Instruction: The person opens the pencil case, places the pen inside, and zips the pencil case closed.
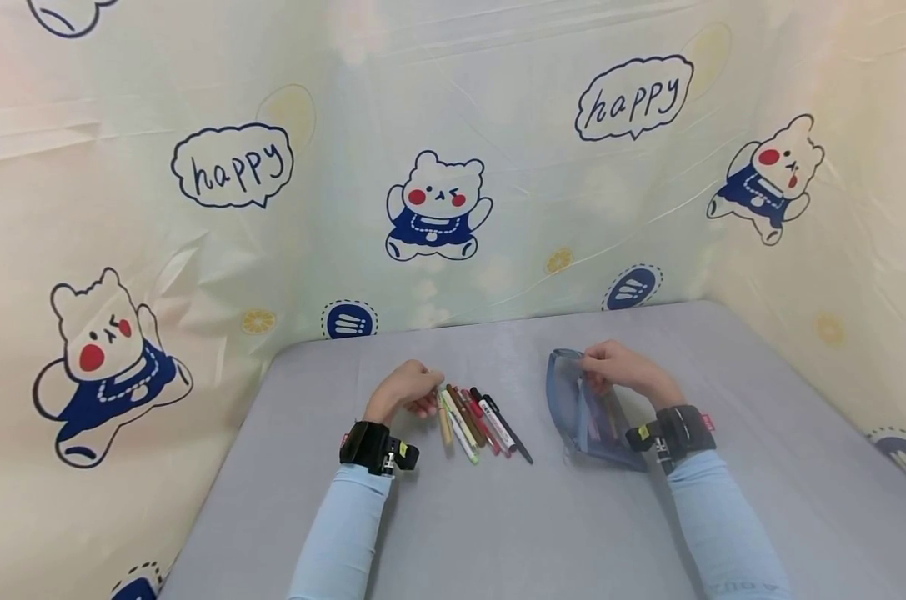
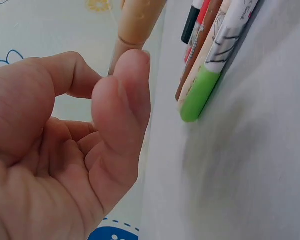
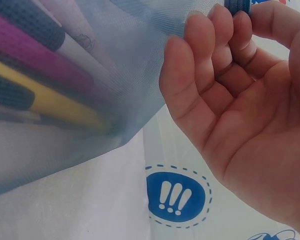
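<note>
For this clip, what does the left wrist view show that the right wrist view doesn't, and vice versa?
Only left wrist: the left hand pinching a tan pen, beside a green-ended pen and a brown pen.
Only right wrist: the right hand gripping the edge of a blue mesh pouch, with a purple pen and a yellow pen visible through it.
Both: the pale table surface and the printed backdrop.

Your head view is bright, your wrist views dimmer; soft shadow falls on the flat grey cloth tabletop (image 2: 270, 175), and the blue translucent mesh pouch (image 3: 140, 65) looks hazy, perhaps blurred.
</note>
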Tool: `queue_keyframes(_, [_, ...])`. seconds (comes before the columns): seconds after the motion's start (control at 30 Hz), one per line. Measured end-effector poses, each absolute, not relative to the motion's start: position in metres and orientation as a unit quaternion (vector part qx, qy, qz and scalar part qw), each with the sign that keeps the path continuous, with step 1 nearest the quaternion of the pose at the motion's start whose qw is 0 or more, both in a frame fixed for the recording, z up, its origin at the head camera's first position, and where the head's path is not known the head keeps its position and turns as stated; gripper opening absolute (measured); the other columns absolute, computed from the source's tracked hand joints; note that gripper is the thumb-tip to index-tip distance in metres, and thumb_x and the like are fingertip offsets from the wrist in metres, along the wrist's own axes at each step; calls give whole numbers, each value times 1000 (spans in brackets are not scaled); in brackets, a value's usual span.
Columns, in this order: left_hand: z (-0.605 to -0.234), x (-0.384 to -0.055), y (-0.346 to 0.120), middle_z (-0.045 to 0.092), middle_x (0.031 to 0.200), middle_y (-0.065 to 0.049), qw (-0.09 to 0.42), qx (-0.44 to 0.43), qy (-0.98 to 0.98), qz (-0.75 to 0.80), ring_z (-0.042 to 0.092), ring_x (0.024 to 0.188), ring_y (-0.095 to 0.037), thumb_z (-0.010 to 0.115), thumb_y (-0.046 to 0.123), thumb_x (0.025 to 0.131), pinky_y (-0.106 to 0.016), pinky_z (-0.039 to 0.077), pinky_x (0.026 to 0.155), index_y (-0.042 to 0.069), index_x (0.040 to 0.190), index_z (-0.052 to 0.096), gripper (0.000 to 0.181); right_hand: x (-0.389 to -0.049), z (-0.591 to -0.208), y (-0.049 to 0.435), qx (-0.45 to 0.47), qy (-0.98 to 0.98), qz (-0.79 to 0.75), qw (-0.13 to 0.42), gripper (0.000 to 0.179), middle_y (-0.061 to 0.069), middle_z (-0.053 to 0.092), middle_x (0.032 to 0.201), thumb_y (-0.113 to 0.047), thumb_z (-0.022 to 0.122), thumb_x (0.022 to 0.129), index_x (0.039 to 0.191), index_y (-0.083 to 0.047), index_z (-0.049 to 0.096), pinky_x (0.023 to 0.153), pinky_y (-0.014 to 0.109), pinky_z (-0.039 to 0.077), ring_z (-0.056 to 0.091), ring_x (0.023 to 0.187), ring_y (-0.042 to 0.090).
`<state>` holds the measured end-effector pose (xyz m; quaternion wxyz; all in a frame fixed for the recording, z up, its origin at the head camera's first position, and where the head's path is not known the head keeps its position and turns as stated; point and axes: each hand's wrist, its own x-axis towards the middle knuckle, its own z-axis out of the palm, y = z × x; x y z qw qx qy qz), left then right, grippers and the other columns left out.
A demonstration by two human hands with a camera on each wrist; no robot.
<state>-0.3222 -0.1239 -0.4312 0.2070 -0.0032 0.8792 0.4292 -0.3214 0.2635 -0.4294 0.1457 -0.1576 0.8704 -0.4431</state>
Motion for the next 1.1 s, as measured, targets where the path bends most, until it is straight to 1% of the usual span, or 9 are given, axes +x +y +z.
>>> queue_keyframes(0.23, [-429, -320, -116, 65, 69, -7, 197, -6, 871, 451, 60, 51, -13, 51, 24, 97, -28, 55, 53, -2, 103, 62, 30, -319, -427, 262, -161, 871, -441, 146, 26, 6, 57, 69, -16, 52, 98, 77, -2, 55, 67, 33, 54, 62, 68, 21])
queue_keyframes(0.43, [-429, -319, -105, 63, 68, -7, 190, 7, 862, 470, 61, 51, -12, 50, 24, 96, -30, 56, 54, -1, 95, 62, 28, -318, -428, 260, -156, 872, -442, 144, 28, 7, 57, 68, -16, 51, 99, 76, 0, 54, 66, 36, 54, 62, 68, 22])
queue_keyframes(0.57, [-430, -320, -98, 65, 72, -9, 191, 15, 858, 477, 62, 52, -14, 51, 25, 96, -30, 57, 55, -2, 98, 62, 29, -319, -428, 261, -157, 871, -442, 144, 26, 7, 57, 68, -15, 51, 99, 78, 0, 55, 66, 37, 54, 61, 68, 22])
queue_keyframes(0.7, [-428, -321, -90, 66, 75, -10, 196, 24, 856, 477, 64, 55, -15, 50, 26, 97, -32, 58, 58, -5, 105, 62, 34, -319, -429, 262, -155, 870, -445, 147, 24, 6, 56, 67, -15, 51, 98, 79, -1, 56, 66, 36, 54, 60, 67, 20])
queue_keyframes(0.77, [-427, -321, -85, 66, 74, -10, 200, 32, 855, 478, 64, 56, -16, 50, 26, 97, -32, 59, 59, -5, 104, 63, 35, -320, -430, 263, -158, 869, -445, 147, 24, 5, 55, 67, -15, 51, 98, 79, -1, 55, 66, 36, 54, 60, 67, 20])
queue_keyframes(0.9, [-425, -320, -76, 65, 72, -10, 214, 45, 842, 493, 64, 55, -16, 50, 24, 97, -30, 58, 56, -6, 102, 64, 34, -320, -431, 263, -158, 869, -445, 149, 25, 3, 56, 66, -15, 50, 98, 76, -4, 54, 66, 34, 54, 59, 66, 19])
queue_keyframes(1.0, [-426, -320, -70, 64, 70, -9, 223, 48, 833, 505, 63, 53, -15, 49, 23, 97, -28, 57, 54, -6, 99, 64, 33, -319, -431, 263, -157, 870, -443, 148, 25, 2, 56, 66, -16, 50, 98, 75, -5, 55, 65, 34, 54, 59, 65, 18])
queue_keyframes(1.1, [-429, -319, -64, 63, 69, -8, 223, 50, 829, 511, 62, 52, -15, 49, 24, 97, -28, 56, 53, -4, 94, 64, 31, -320, -431, 262, -166, 870, -441, 144, 25, 2, 56, 65, -16, 50, 98, 76, -4, 55, 65, 34, 53, 59, 65, 18])
